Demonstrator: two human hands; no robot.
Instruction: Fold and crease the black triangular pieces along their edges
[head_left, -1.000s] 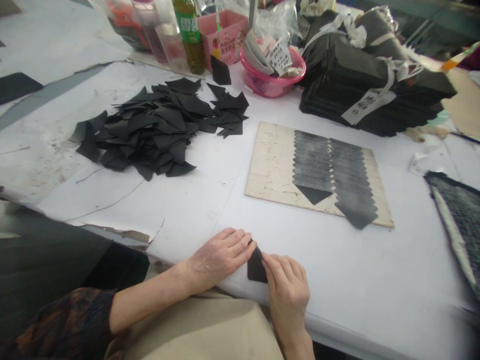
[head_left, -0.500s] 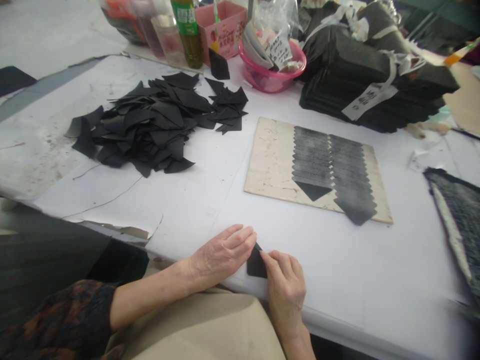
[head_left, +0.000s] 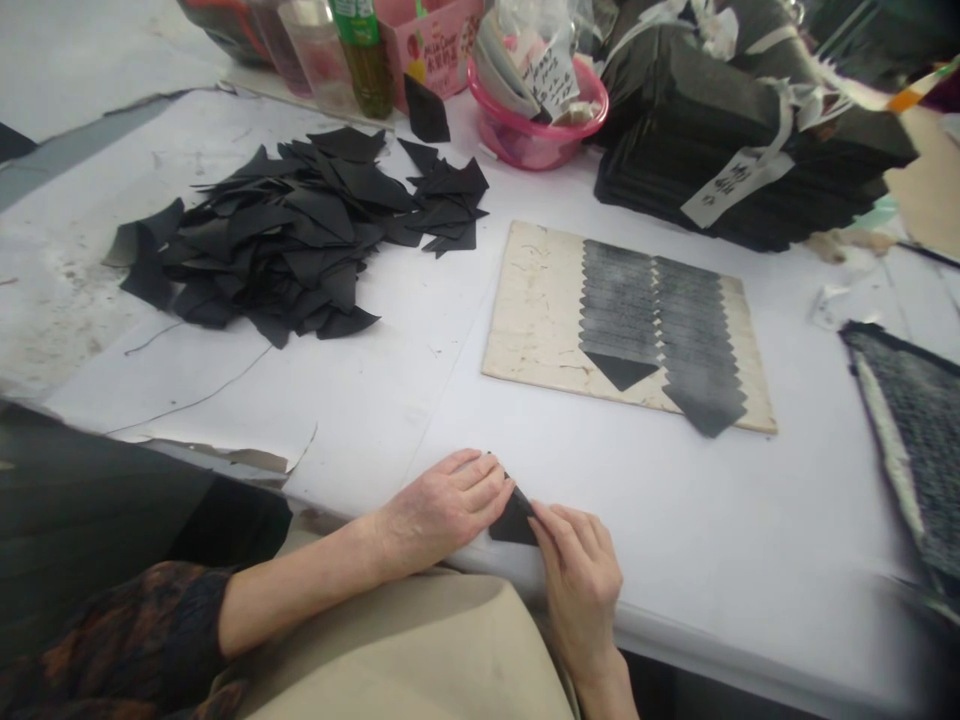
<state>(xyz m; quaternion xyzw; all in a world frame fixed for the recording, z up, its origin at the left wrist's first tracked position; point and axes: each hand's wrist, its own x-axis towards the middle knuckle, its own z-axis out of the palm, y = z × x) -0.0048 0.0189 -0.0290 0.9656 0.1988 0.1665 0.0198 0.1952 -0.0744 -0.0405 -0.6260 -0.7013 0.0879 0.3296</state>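
1. Black, thin and flat, the small fabric piece [head_left: 514,522] lies on the white table [head_left: 420,400] at its near edge, on the person's side of the cream board [head_left: 532,320] and well apart from it.
2. Left hand [head_left: 442,505]: its fingers lie together and nearly flat, with their tips pressing on the left edge of the piece.
3. Right hand [head_left: 581,575]: its fingers are curled, with their tips on the right edge of the piece. I cannot tell whether the thumb is tucked under it in a pinch.
4. Handling, as a judgement: the piece looks very light and limp, apt to slide on the smooth cloth or fold over. It is not fragile. An edge or a corner is the place to take it, pinched lightly while the other hand pins it flat.
5. On the board lie two overlapping rows of pointed black pieces [head_left: 660,320], and the lowest point hangs over the board's near edge.
6. Left of the board is a loose pile of black triangles [head_left: 292,235].
7. Beyond the board stand a pink bowl [head_left: 592,105], a green bottle [head_left: 364,55] and tied bundles of black stock [head_left: 750,130].
8. Right of the board lies a dark textured panel [head_left: 915,430].
9. Nothing lies on the table between the piece and the board.
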